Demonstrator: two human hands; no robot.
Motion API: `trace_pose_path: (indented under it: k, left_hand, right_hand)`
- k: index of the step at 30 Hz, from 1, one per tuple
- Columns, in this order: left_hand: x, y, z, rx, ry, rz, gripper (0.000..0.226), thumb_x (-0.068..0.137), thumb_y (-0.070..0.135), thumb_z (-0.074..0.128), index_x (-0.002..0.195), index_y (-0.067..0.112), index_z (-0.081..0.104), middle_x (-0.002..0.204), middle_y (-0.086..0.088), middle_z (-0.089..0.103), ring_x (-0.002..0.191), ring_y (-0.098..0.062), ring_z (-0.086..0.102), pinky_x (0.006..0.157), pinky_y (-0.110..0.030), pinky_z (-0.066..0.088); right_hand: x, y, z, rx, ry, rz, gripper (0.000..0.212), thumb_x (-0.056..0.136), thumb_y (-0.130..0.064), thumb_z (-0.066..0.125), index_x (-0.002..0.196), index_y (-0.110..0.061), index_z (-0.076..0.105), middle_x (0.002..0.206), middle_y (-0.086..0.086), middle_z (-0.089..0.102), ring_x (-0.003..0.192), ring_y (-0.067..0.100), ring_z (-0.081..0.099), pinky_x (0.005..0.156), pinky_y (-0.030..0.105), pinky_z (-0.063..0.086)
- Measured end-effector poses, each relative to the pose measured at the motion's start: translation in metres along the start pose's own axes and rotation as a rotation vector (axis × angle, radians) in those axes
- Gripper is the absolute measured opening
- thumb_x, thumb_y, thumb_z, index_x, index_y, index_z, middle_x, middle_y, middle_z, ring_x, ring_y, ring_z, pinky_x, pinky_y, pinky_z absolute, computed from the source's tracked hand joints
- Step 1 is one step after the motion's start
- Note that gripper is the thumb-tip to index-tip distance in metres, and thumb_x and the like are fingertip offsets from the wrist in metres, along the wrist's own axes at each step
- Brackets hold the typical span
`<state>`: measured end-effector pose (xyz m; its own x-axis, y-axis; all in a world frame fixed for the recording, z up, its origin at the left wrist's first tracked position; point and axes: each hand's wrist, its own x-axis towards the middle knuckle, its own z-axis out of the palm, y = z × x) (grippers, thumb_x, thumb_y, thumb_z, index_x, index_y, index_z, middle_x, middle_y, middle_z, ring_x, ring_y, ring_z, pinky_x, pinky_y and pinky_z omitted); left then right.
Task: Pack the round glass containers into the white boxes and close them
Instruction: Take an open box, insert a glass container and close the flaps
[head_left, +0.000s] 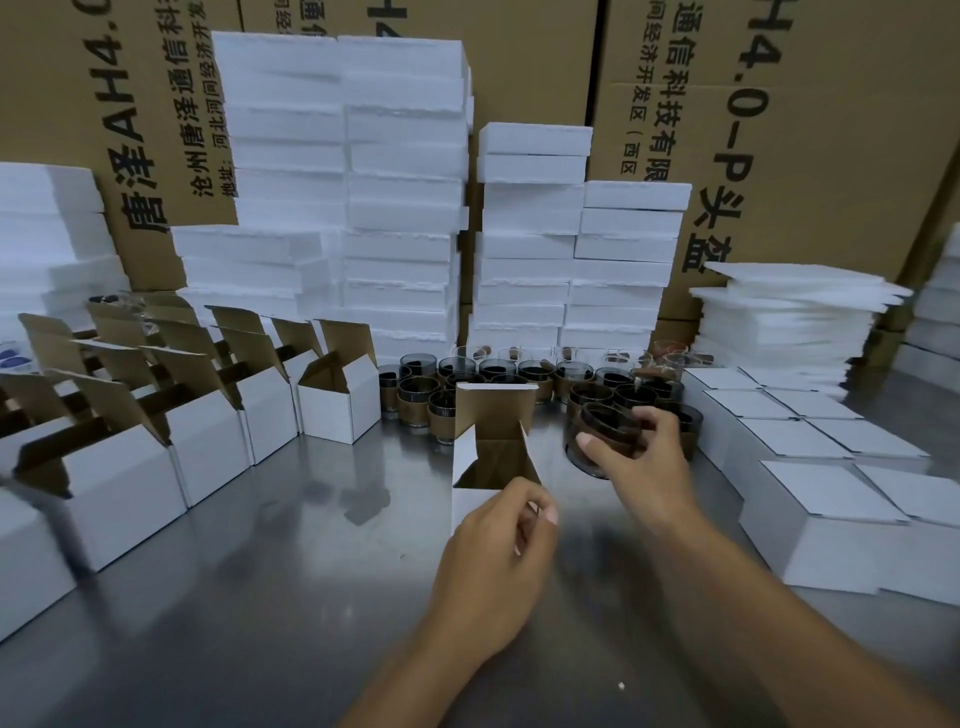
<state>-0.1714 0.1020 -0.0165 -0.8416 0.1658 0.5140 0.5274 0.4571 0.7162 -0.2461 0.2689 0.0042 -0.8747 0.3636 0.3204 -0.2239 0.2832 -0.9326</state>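
Right hand (641, 457) grips glass jar (602, 441) beside open box (491, 457); left hand (498, 545) pinches its flap (glass likely slick, breakable; hold sidewall).

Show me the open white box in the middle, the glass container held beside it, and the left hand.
open white box (494, 411): head view, brown inside of its raised lid.
glass container (602, 428): head view, dark side wall under the rim.
left hand (493, 551): head view, back of the hand.

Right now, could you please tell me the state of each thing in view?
Centre box: open, lid up, held by left hand.
Glass container: gripped by right hand, not yet boxed.
Left boxes: open, lids up.
Right boxes: closed.
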Motion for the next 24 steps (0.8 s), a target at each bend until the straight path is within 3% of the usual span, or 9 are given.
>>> trace_pose_path:
  k: [2,4,8,12,16,19,24]
  left_hand:
    - [-0.002,0.002,-0.002,-0.064,0.006,-0.045,0.011,0.095,0.031,0.048,0.086,0.035,0.053,0.073,0.011,0.06,0.074,-0.006,0.057,0.066,-0.025,0.049]
    - [-0.004,0.006,-0.004,-0.137,0.036,-0.075,0.014,0.095,0.028,0.049,0.085,0.033,0.056,0.071,0.009,0.061,0.071,-0.007,0.057,0.066,-0.026,0.049]
    - [-0.011,0.014,-0.007,-0.303,0.078,-0.144,0.014,0.095,0.029,0.049,0.088,0.027,0.06,0.069,0.004,0.064,0.069,-0.01,0.061,0.065,-0.025,0.051]
    - [-0.017,0.018,-0.007,-0.459,-0.024,-0.273,0.018,0.093,0.04,0.046,0.1,0.03,0.06,0.086,0.004,0.066,0.079,-0.01,0.066,0.066,-0.024,0.055]
    - [-0.022,0.017,-0.006,-0.482,-0.136,-0.301,0.048,0.076,0.063,0.043,0.113,0.036,0.055,0.105,0.007,0.065,0.092,-0.002,0.065,0.079,-0.026,0.056]
    - [-0.021,0.018,-0.005,-0.465,-0.171,-0.295,0.06,0.07,0.069,0.041,0.118,0.036,0.053,0.105,0.011,0.066,0.093,0.001,0.064,0.084,-0.025,0.054]
    - [-0.02,0.018,-0.002,-0.438,-0.154,-0.285,0.049,0.072,0.067,0.04,0.105,0.035,0.059,0.092,0.018,0.069,0.086,-0.003,0.066,0.085,-0.032,0.054]
  right_hand:
    - [-0.021,-0.007,-0.014,0.129,0.011,0.065,0.059,0.072,-0.031,0.079,0.117,-0.028,0.041,0.103,-0.009,0.058,0.096,0.008,0.059,0.081,0.024,0.046]
    - [-0.045,-0.014,-0.024,0.238,-0.014,0.111,0.052,0.073,-0.035,0.076,0.117,-0.027,0.048,0.104,-0.01,0.062,0.092,0.002,0.061,0.071,0.019,0.046]
    - [-0.084,-0.027,-0.029,0.41,-0.128,0.171,0.043,0.064,-0.047,0.067,0.099,-0.022,0.063,0.087,-0.009,0.072,0.075,0.001,0.065,0.062,0.021,0.044]
    - [-0.103,-0.032,-0.026,0.439,-0.213,0.169,0.048,0.061,-0.054,0.062,0.095,-0.021,0.068,0.09,-0.003,0.073,0.083,0.01,0.065,0.067,0.026,0.043]
    - [-0.113,-0.033,-0.026,0.442,-0.325,0.151,0.045,0.064,-0.054,0.06,0.097,-0.025,0.071,0.095,-0.001,0.073,0.085,0.009,0.065,0.069,0.026,0.045]
    - [-0.114,-0.034,-0.027,0.45,-0.372,0.16,0.044,0.066,-0.054,0.058,0.097,-0.027,0.072,0.095,-0.001,0.073,0.085,0.008,0.066,0.068,0.024,0.045]
    - [-0.118,-0.033,-0.026,0.424,-0.351,0.166,0.062,0.056,-0.055,0.067,0.105,-0.017,0.067,0.093,0.0,0.073,0.084,0.01,0.066,0.071,0.025,0.047]
